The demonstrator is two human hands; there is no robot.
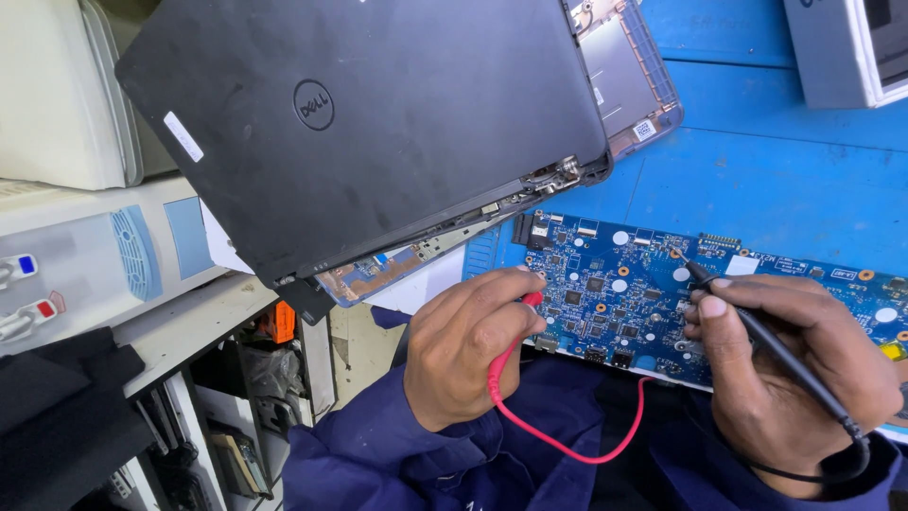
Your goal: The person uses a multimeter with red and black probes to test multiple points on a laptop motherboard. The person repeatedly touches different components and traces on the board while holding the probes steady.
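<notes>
My left hand (463, 345) closed on red probe (531, 300), right hand (794, 369) pinching black probe (757, 331), both tips on blue circuit board (624, 293), centre-right of frame

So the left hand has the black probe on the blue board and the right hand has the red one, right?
No, swapped. In the head view the left hand holds the red probe and the right hand the black probe, both on the blue circuit board.
</notes>
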